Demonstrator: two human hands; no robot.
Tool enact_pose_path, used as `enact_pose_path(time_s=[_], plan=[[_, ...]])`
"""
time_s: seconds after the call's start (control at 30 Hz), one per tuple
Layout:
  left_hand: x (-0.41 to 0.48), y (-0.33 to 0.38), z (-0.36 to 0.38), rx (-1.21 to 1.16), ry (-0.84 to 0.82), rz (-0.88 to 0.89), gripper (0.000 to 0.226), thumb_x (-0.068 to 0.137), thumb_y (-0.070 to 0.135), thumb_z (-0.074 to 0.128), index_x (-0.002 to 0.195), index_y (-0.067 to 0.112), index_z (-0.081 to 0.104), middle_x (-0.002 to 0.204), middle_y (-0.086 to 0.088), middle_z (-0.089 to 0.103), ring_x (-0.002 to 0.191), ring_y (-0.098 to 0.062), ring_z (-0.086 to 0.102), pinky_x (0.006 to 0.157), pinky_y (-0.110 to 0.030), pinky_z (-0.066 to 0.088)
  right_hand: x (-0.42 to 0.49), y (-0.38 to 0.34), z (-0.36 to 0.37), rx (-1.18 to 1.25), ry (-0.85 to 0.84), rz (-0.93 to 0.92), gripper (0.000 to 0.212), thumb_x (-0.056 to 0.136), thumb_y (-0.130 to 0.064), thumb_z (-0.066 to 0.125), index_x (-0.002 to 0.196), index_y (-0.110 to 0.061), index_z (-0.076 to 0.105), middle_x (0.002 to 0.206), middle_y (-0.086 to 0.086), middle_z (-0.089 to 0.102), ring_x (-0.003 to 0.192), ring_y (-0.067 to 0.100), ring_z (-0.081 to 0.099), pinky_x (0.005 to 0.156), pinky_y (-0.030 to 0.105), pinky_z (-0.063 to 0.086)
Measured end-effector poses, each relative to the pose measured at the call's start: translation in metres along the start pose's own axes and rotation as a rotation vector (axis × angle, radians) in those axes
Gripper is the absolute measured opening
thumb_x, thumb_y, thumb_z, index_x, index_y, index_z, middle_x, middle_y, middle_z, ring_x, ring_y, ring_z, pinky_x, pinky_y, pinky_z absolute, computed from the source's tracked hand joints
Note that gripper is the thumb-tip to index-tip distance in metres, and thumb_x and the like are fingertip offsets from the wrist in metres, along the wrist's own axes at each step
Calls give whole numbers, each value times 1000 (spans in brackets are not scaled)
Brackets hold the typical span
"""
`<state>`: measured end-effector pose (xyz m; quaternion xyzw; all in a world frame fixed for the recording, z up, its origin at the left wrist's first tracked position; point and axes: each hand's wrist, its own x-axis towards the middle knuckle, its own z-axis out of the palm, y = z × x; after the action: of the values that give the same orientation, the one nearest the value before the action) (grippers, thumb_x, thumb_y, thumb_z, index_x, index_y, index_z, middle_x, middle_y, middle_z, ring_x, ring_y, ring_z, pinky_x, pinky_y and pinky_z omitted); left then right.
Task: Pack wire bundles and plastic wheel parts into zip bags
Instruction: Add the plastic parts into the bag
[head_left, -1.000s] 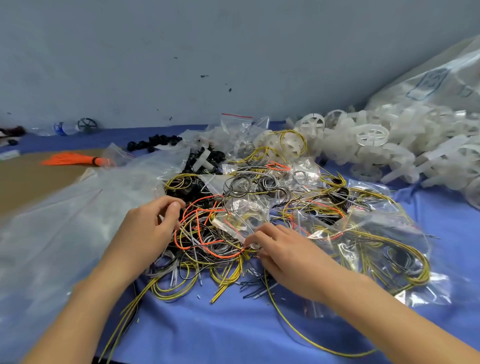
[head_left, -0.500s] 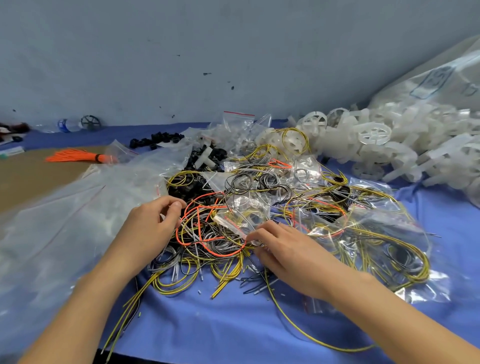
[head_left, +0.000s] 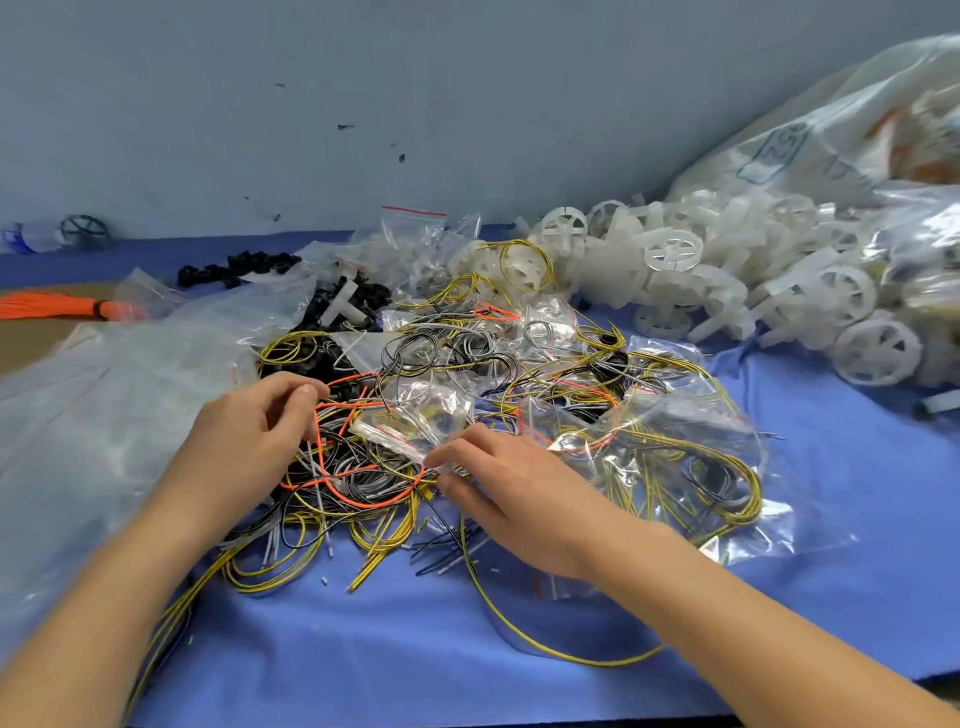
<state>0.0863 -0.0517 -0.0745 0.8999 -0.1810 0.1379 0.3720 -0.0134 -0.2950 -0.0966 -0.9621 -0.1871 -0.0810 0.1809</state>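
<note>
A tangle of yellow, orange, black and grey wire bundles (head_left: 363, 483) covers the middle of the blue cloth. My left hand (head_left: 249, 441) sits at the tangle's left edge, its thumb and forefinger pinching an orange wire (head_left: 332, 410). My right hand (head_left: 519, 493) pinches the near end of a small clear zip bag (head_left: 415, 431) that lies across the wires. Filled zip bags of wire (head_left: 675, 457) lie to the right. White plastic wheel parts (head_left: 675, 270) are heaped at the back right.
A large clear plastic bag (head_left: 104, 415) spreads over the left side. Black plastic parts (head_left: 234, 267) and an orange wire bundle (head_left: 52, 306) lie at the back left. A big filled sack (head_left: 841, 135) leans on the wall at the right. A blue cloth (head_left: 415, 649) covers the near table.
Both hands have stayed in nearly the same place over the wire tangle. The small zip bag under my right fingers has shifted slightly.
</note>
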Motion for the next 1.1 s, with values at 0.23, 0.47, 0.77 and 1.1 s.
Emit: enact_pose_path(time_s=[0.23,0.47,0.77,1.1], plan=[[-5,17,14,41,24,89,23,98,48,47,102,36,66,80,14,66,66,-5,58,61,-32,47,2,1,1,-54,-11,-14,36,106,-43,25,129,-31,50,125,-8,50,102,17,53,86,28,28],[-9,24,28,164,-161,239,21,97,31,54,115,30,64,106,17,57,102,-5,52,94,-37,43,14,2,3,83,27,10,29,105,-30,36,131,-29,48,131,-8,44,97,23,61,83,39,46],[-9,25,25,146,-167,237,22,97,31,51,116,32,63,108,21,57,107,-1,52,96,-38,43,22,-2,2,93,87,-10,35,100,-19,39,131,-32,48,131,-10,45,87,28,60,74,45,47],[4,70,48,-65,-78,296,20,97,23,54,111,32,65,105,23,60,104,4,55,87,-22,45,23,29,-50,271,269,154,28,98,-18,47,111,-32,67,105,-11,70,90,8,61,82,32,50]])
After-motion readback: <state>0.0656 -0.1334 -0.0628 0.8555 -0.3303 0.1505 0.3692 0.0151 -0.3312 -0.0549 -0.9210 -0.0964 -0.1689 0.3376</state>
